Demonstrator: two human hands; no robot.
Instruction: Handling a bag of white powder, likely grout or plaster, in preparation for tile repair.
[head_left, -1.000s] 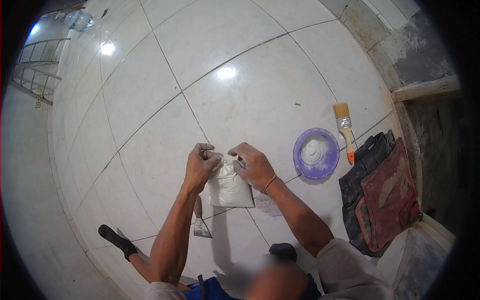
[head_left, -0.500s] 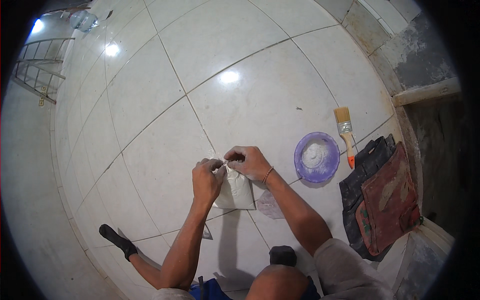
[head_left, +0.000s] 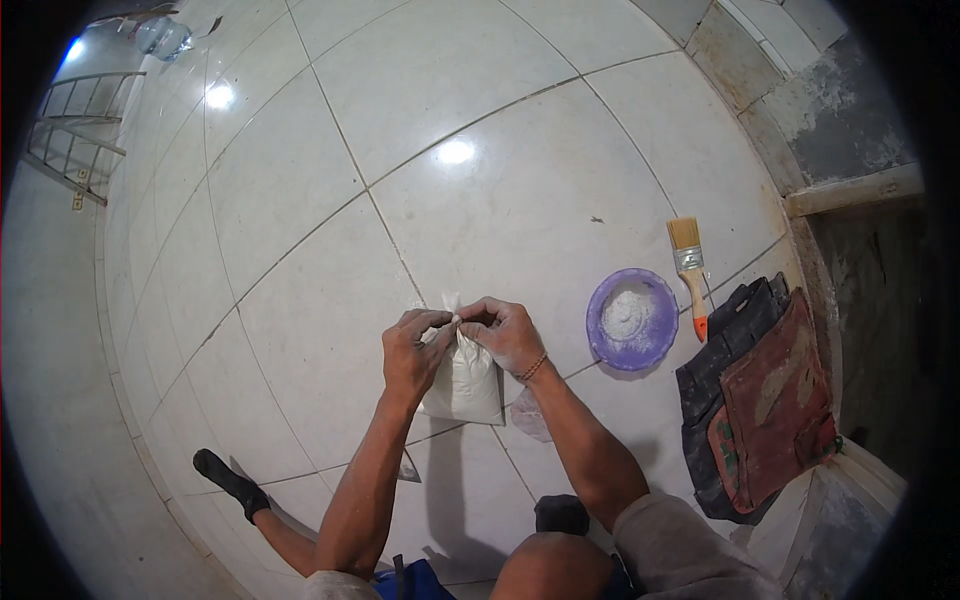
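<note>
A clear plastic bag of white powder stands on the tiled floor in front of me. My left hand pinches its gathered neck from the left, and my right hand pinches it from the right. Between the fingertips the neck is bunched into what looks like a knot, with a short loose end of plastic sticking up above. Both hands are dusted with powder. Right of the bag, a purple bowl holds white powder. Partly behind my right forearm lies a crumpled pinkish plastic piece.
A paintbrush with an orange-tipped handle lies beyond the bowl. Next to it is a worn black and dark red bag by the right wall. My sock-covered foot is at lower left. A metal rack and a water bottle are far left.
My fingers have drawn closer together on the bag's neck, and the loose end now shows above them. My right hand has turned slightly and come down a little.
</note>
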